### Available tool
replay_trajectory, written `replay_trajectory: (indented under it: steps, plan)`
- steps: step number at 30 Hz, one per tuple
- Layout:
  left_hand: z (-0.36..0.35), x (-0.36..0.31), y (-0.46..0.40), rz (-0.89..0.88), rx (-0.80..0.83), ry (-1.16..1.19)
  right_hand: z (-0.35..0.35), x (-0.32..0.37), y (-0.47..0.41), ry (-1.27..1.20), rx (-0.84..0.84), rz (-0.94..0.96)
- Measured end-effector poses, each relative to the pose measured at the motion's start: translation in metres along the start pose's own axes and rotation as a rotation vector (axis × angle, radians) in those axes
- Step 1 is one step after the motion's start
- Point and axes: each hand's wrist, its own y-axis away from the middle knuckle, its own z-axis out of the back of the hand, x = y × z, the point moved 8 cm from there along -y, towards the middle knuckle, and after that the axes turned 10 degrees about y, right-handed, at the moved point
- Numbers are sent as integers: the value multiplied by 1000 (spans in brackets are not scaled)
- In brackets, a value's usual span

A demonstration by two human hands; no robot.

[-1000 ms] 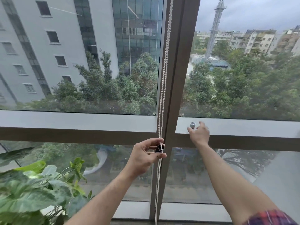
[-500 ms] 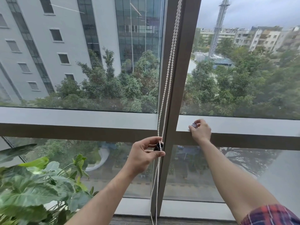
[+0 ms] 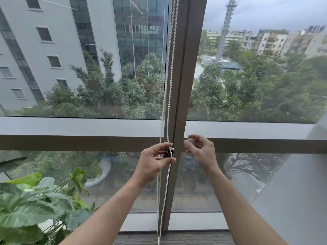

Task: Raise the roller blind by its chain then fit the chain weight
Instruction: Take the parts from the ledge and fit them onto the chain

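A leafy potted plant (image 3: 33, 204) fills the near lower left corner. Beyond it, the left hand (image 3: 154, 161) pinches a small black chain weight (image 3: 169, 153) against the white bead chain (image 3: 168, 96), which hangs down the window mullion (image 3: 184, 85). Just beside it, the right hand (image 3: 201, 152) pinches a small clear piece (image 3: 190, 139) in its fingertips before the horizontal window rail (image 3: 79, 143).

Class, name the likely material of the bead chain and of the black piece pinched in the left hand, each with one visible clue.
Bead chain: probably plastic; matte white, uniform small beads, no metallic shine. Black piece in the left hand: likely plastic, dark and smooth; too small to be sure.
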Motion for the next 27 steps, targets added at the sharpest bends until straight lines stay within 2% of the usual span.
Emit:
replay_trajectory:
  steps: [5, 10, 15, 23, 27]
  plan:
    - [-4, -1, 1, -27, 28, -7, -11, 31, 33, -46, 145, 111]
    - [-7, -3, 3, -34, 45, 25, -6, 54, 55, 41, 131, 157]
    - [-10, -6, 6, -46, 61, 58, -11, 67, 64, 18, 187, 178]
    - [-6, -8, 7, -53, 61, 50, -18, 85, 70, 293, 237, 337]
    - [-4, -13, 9, -64, 55, 53, -18, 97, 73, 408, 166, 415]
